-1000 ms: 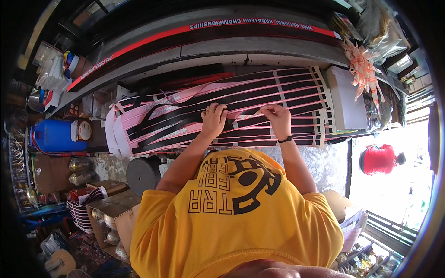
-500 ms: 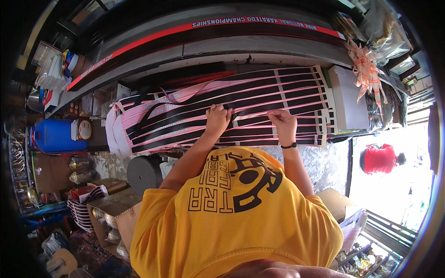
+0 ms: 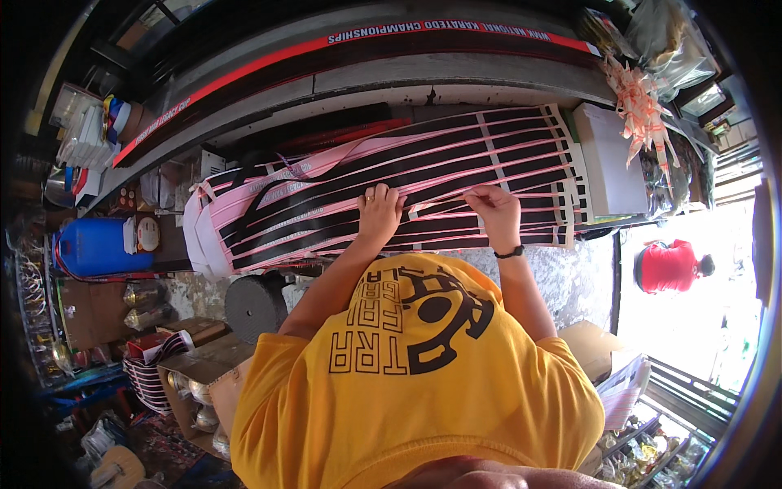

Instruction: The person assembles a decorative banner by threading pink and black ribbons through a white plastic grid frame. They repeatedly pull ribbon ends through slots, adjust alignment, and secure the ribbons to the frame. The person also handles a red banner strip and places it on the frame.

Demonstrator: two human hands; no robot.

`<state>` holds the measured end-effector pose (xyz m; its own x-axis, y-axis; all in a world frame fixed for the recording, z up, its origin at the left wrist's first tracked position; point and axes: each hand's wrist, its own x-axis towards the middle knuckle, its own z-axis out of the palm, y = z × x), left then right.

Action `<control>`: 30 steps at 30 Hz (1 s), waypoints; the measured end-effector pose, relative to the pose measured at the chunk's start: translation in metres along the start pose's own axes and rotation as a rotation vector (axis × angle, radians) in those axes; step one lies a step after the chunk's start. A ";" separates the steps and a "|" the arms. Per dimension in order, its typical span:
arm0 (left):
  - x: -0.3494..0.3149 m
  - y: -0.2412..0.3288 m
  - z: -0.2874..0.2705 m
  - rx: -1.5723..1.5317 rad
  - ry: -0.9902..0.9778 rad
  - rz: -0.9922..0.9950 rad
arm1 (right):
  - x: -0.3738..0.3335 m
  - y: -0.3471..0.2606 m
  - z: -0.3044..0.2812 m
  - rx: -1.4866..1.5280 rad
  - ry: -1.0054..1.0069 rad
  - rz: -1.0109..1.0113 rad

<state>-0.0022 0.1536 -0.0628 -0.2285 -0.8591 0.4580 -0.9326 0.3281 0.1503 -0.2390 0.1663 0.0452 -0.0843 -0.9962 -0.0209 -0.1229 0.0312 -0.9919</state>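
Both hands (image 3: 380, 215) (image 3: 498, 217) (barely shifted) remain over the black strips (image 3: 448, 143).

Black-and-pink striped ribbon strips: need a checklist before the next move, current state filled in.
1. Left hand on the black-and-pink striped ribbon strips: ok, resting on them.
2. Right hand gripping a strip: cannot tell; thumb and forefinger come together, but anything between them is too small to make out.
3. Strips all straight and parallel: not ok, a black ribbon curves across the left part.
4. White rectangular block clear of both hands: ok, it stands apart at the right end.
5. Person in a red shirt clear of the hands: ok, well off to the right.
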 end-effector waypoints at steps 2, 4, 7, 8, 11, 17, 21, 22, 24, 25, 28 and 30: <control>-0.002 0.000 0.005 0.032 0.035 0.007 | -0.007 -0.005 -0.010 -0.040 -0.001 -0.023; -0.002 -0.002 0.008 0.036 0.074 0.018 | -0.015 -0.008 -0.018 -0.052 0.020 -0.053; -0.004 -0.003 0.009 0.043 0.088 0.031 | -0.027 -0.009 -0.027 -0.062 0.018 -0.031; -0.003 -0.004 0.009 0.040 0.100 0.034 | -0.029 -0.009 -0.029 -0.036 0.025 -0.042; -0.004 -0.004 0.008 0.026 0.125 0.038 | -0.036 -0.007 -0.033 0.000 0.057 -0.032; -0.004 -0.003 0.007 0.000 0.122 0.020 | -0.044 -0.002 -0.039 0.007 0.098 0.028; -0.004 -0.003 0.007 -0.004 0.084 -0.005 | -0.062 0.007 -0.046 0.061 0.073 0.127; -0.005 -0.003 0.007 0.000 0.078 -0.010 | -0.069 0.012 -0.049 0.096 0.032 0.113; -0.005 -0.002 0.007 -0.003 0.072 -0.018 | -0.082 0.029 -0.056 0.031 -0.016 0.153; -0.005 -0.002 0.007 0.003 0.066 -0.022 | -0.088 0.042 -0.060 0.013 -0.065 0.135; -0.004 -0.002 0.007 -0.014 0.034 -0.044 | -0.110 0.094 -0.069 0.011 -0.063 0.292; -0.004 -0.002 0.007 -0.006 0.045 -0.030 | -0.124 0.126 -0.083 -0.014 -0.031 0.425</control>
<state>-0.0011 0.1540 -0.0710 -0.1871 -0.8502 0.4921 -0.9371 0.3047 0.1702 -0.3263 0.3010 -0.0671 -0.1006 -0.8964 -0.4317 -0.0974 0.4407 -0.8924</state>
